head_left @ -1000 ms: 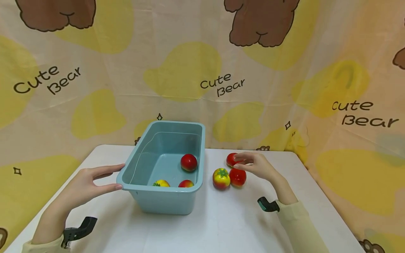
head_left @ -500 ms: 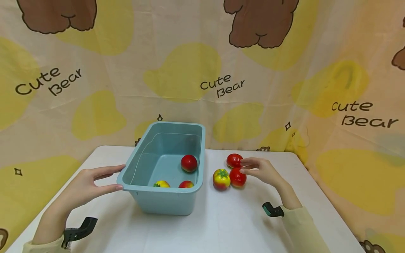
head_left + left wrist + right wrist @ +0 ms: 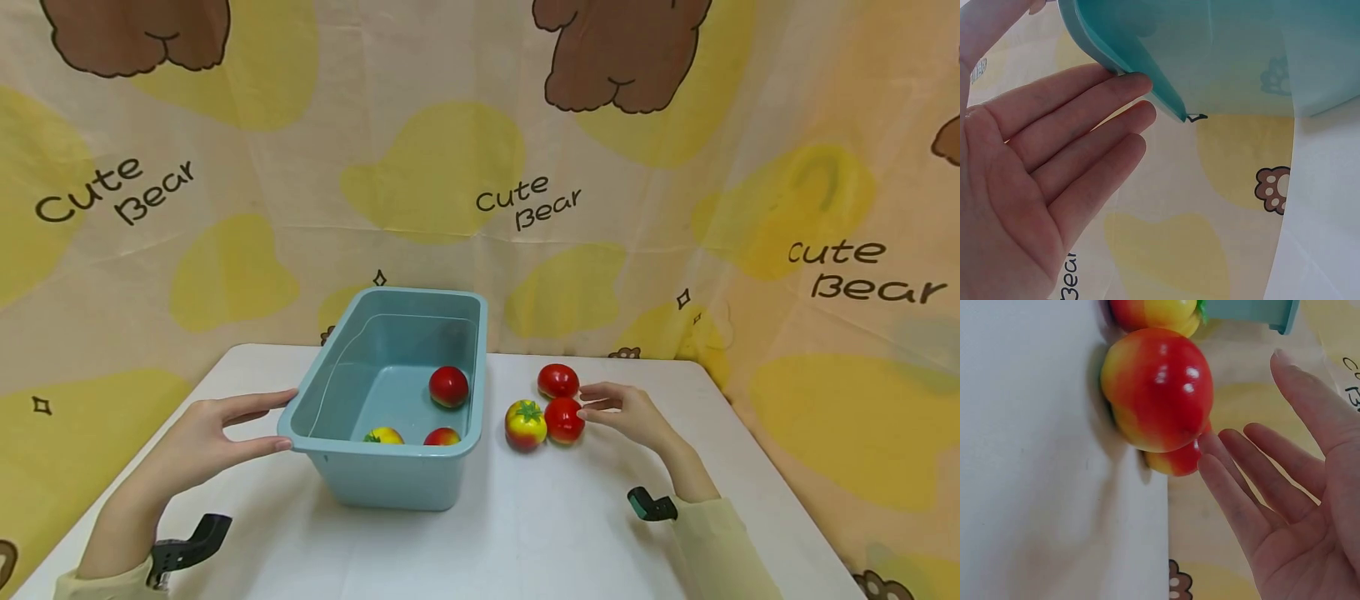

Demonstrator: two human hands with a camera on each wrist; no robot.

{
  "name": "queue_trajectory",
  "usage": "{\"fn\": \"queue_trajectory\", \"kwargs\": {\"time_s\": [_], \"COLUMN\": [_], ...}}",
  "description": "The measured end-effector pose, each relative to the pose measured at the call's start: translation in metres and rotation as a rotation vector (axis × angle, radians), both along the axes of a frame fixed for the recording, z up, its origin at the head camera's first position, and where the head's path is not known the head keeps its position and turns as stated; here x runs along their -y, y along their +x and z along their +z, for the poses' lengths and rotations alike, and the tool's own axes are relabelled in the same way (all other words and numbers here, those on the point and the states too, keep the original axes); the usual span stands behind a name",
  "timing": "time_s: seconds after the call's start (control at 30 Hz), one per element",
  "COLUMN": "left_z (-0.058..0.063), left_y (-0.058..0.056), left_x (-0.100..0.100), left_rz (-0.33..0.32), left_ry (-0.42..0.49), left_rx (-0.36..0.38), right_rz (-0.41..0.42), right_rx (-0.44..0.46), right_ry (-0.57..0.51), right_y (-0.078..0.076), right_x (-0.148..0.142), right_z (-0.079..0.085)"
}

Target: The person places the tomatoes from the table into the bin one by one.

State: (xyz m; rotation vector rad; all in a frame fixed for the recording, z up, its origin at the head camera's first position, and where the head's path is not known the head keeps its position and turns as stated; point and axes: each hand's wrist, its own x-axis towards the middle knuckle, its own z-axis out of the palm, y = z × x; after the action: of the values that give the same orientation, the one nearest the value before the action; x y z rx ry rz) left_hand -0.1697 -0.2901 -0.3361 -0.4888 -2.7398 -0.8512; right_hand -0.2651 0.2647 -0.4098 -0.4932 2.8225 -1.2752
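My left hand (image 3: 191,442) touches the near left corner of the light blue plastic tub (image 3: 382,475) with nearly straight fingers and thumb. In the left wrist view, fingertips (image 3: 1138,82) lie against the tub's rim. My right hand (image 3: 633,417) is relaxed and holds nothing, just right of a shiny red tomato (image 3: 564,420). Beside that one stand a yellow-and-red tomato with a green top (image 3: 525,425) and another red tomato (image 3: 558,381) farther back. From the right wrist view, the nearest tomato (image 3: 1160,387) shows yellow on one side; fingertips are close to it, contact unclear.
Inside the tub are a red tomato (image 3: 448,387), a yellow one with a green top (image 3: 384,435) and a red-yellow one (image 3: 441,436), the latter two partly hidden by the near rim. A patterned cloth (image 3: 420,167) hangs behind the white table (image 3: 525,533).
My right hand has drawn back to the right and slightly toward me, off the far red tomato, which shows fully now. The left hand and tub have stayed put.
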Motion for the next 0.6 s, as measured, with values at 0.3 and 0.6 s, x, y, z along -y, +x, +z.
{"fn": "queue_trajectory", "kwargs": {"time_s": [0.3, 0.6], "left_z": [-0.001, 0.0], "left_y": [0.0, 0.0], "left_x": [0.001, 0.0], "left_rz": [-0.001, -0.008], "left_ry": [0.003, 0.017], "left_rx": [-0.003, 0.004], "right_rz": [0.001, -0.023], "right_rx": [0.025, 0.058], "right_ry": [-0.024, -0.013], "right_y": [-0.003, -0.008], "right_x": [-0.003, 0.002], "right_z": [-0.015, -0.024]}}
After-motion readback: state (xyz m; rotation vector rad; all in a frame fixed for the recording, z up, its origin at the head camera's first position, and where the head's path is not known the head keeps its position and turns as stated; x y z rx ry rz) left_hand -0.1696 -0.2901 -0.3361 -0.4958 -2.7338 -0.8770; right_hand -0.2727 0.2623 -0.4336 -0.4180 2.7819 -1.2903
